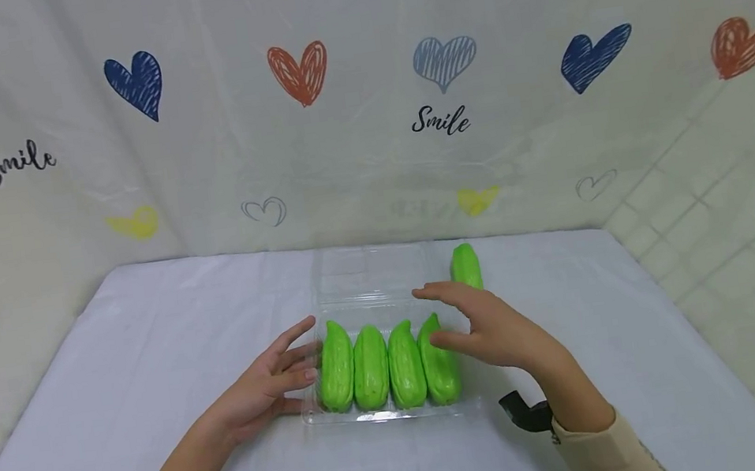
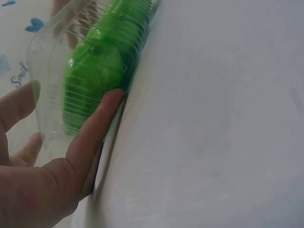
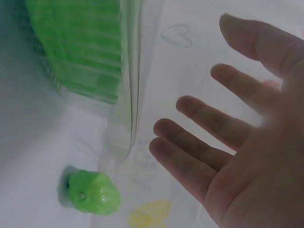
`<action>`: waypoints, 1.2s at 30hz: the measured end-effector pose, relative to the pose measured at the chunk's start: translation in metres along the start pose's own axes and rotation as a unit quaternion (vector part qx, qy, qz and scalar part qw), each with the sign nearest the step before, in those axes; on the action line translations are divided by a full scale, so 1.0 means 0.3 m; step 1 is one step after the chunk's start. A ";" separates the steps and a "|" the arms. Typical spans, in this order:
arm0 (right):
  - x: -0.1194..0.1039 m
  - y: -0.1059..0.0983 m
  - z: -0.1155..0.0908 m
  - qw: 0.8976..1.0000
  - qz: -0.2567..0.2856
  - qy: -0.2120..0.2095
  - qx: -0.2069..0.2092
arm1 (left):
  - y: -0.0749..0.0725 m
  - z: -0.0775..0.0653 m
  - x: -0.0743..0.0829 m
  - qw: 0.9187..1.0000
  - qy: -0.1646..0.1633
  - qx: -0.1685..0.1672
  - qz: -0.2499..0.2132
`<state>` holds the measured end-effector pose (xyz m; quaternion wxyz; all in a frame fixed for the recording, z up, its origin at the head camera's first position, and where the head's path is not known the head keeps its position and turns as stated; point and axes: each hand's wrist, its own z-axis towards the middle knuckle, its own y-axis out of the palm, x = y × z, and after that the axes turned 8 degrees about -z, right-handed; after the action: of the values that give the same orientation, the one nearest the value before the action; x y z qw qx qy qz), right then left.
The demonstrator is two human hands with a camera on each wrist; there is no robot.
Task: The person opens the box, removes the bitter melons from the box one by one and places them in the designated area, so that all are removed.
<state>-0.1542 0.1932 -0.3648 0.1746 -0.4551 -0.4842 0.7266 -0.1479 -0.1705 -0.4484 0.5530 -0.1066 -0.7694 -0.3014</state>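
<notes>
A clear plastic clamshell box (image 1: pixel 387 416) lies on the table with its lid (image 1: pixel 375 270) folded back. Several green gourd-like vegetables (image 1: pixel 370 368) lie side by side in its base, tips toward the back. My left hand (image 1: pixel 258 394) is at the box's left side, fingers loosely extended; in the left wrist view a fingertip (image 2: pixel 114 95) rests against the box wall. Above the right end of the box, my right hand (image 1: pixel 496 323) hovers with fingers spread and nothing in them. One more green gourd (image 1: pixel 466 265) lies behind that hand, partly hidden by it.
A white cloth (image 1: pixel 183 333) covers the table. Behind it hangs a pale curtain (image 1: pixel 366 149) printed with hearts and "Smile". Black bands with mounts sit on both wrists, the right mount (image 1: pixel 526 412) low over the cloth.
</notes>
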 end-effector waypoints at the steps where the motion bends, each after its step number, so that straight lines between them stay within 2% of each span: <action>1: -0.005 0.005 -0.001 1.000 -0.010 -0.003 -0.007 | 0.001 0.000 0.000 1.000 -0.002 0.001 -0.001; 5: -0.017 0.025 -0.008 0.998 -0.041 -0.014 -0.039 | 0.002 -0.001 -0.003 1.000 -0.006 0.001 -0.002; 14: -0.043 0.050 -0.017 0.993 -0.067 -0.001 -0.095 | 0.000 -0.005 -0.006 1.000 -0.002 0.000 0.003; 22: -0.057 0.086 -0.011 0.987 -0.124 -0.001 -0.099 | 0.002 -0.009 -0.003 1.000 -0.006 0.002 0.002; 28: -0.068 0.115 -0.006 0.977 -0.187 0.001 -0.104 | -0.003 -0.008 -0.005 1.000 -0.005 0.002 0.000; 36: -0.076 0.131 -0.003 0.972 -0.214 -0.006 -0.101 | -0.009 -0.010 -0.004 1.000 0.000 -0.003 -0.001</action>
<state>-0.1340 0.1594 -0.3875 0.2760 -0.3523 -0.6424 0.6221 -0.1464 -0.1743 -0.4499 0.5522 -0.1072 -0.7689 -0.3040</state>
